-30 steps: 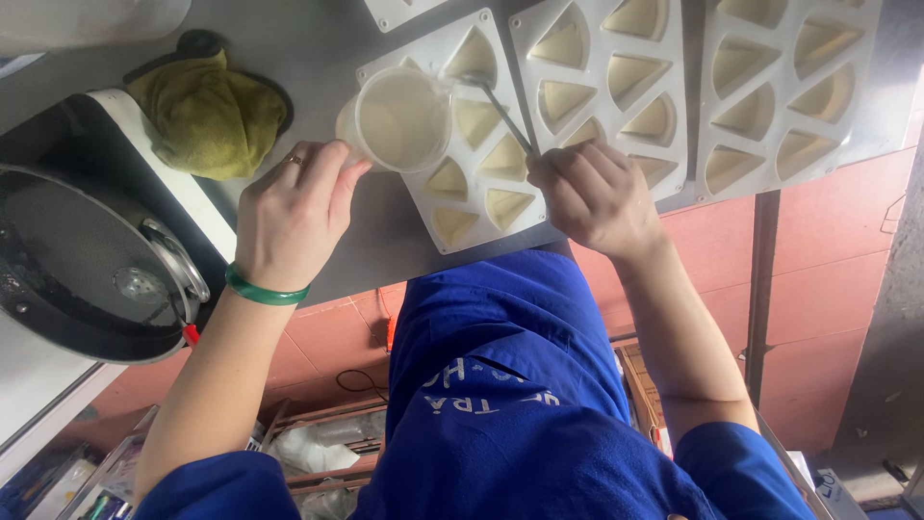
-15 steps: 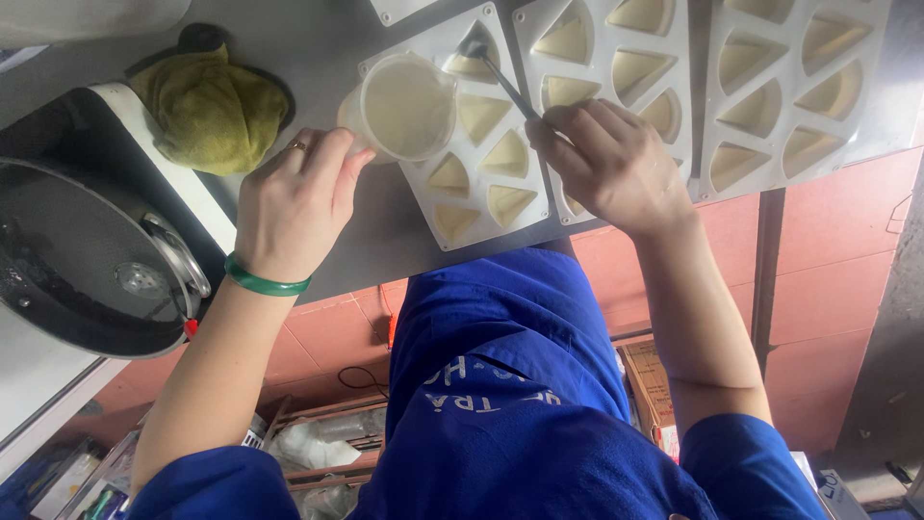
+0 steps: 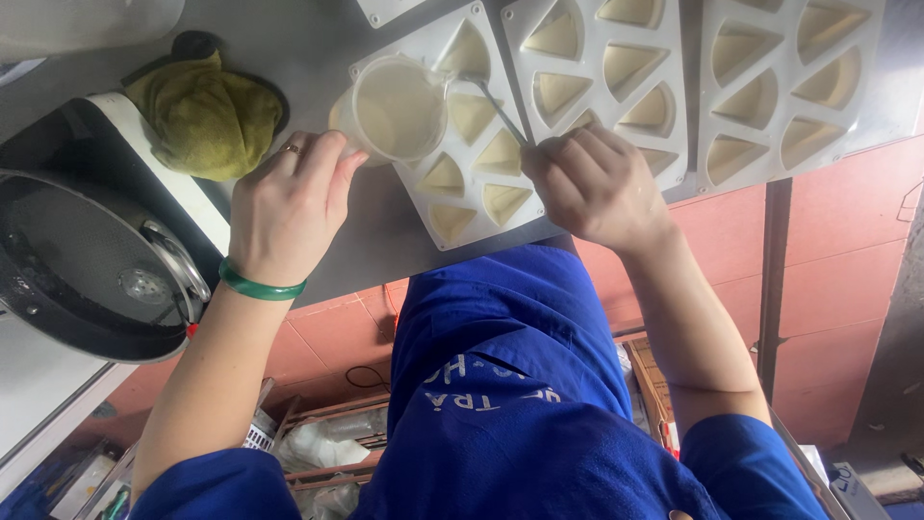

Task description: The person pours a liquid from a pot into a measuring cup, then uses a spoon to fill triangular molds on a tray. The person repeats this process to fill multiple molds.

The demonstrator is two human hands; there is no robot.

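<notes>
Upper middle: left hand (image 3: 289, 207) gripping tilted cup (image 3: 395, 108) of cream; right hand (image 3: 592, 183) pinching spoon (image 3: 496, 101) over white mould (image 3: 462, 202).

Left hand (image 3: 289, 207) tilting cup (image 3: 390, 108), white mould (image 3: 472, 135)

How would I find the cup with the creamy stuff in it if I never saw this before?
Start at the grey metal table with white moulds of wedge-shaped holes. The clear plastic cup sits tipped over the nearest mould, held by the left hand. It is the only round, see-through thing there.
</notes>
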